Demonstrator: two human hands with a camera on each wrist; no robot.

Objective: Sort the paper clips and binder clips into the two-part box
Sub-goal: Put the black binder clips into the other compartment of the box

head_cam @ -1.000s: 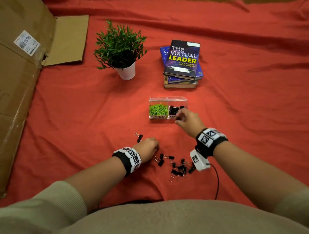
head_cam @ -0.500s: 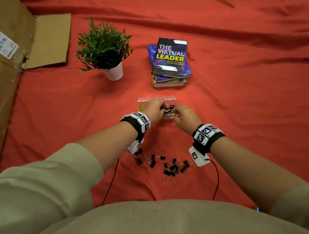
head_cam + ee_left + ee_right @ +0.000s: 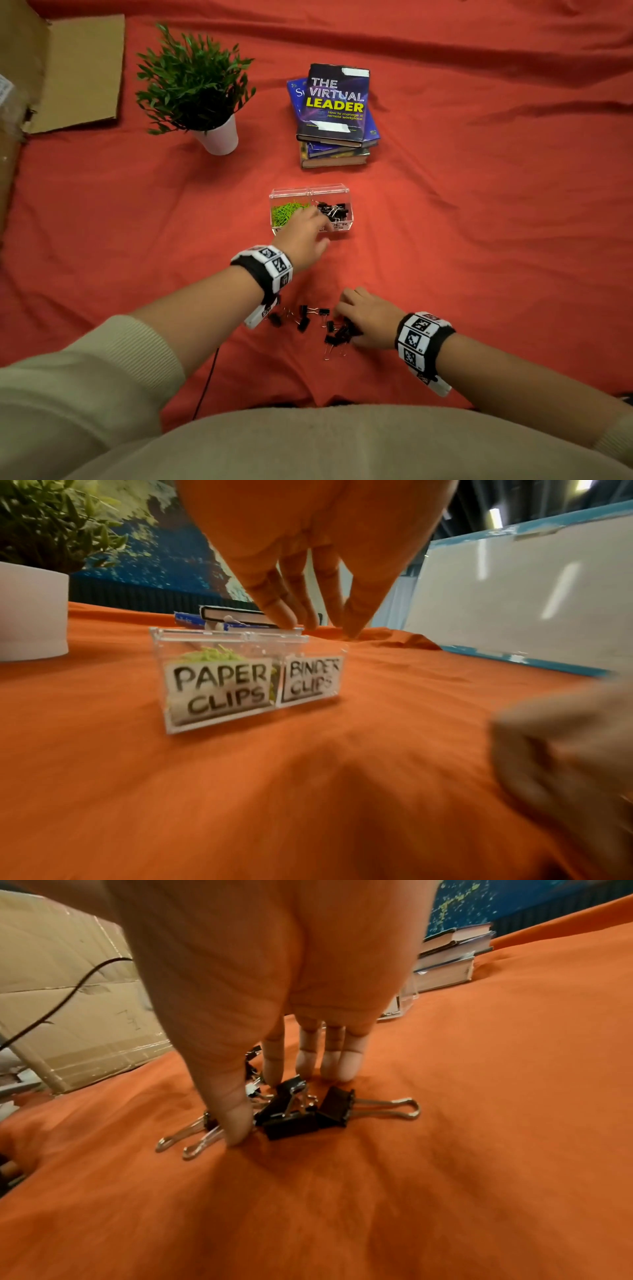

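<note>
The clear two-part box [image 3: 308, 192] stands on the red cloth, labelled for paper clips and binder clips [image 3: 219, 685]. Green paper clips [image 3: 286, 210] fill its left part and black binder clips [image 3: 334, 210] lie in its right part. My left hand [image 3: 308, 219] hovers over the box's front, fingers straight and pointing down [image 3: 322, 628], holding nothing. Nearer to me, several loose binder clips [image 3: 308, 318] lie in a pile. My right hand [image 3: 340, 308] is down on that pile [image 3: 291, 1121], with thumb and index finger set either side of a few clips.
A potted plant [image 3: 219, 137] and a stack of books [image 3: 334, 106] stand beyond the box. Flattened cardboard [image 3: 78, 72] lies at the far left. A black cable [image 3: 205, 387] trails by my left forearm. A white board [image 3: 514, 588] stands to the right.
Half a second ago both hands met at the box with a binder clip. The right hand has since dropped back to the pile, while the left stays over the box with nothing in it.
</note>
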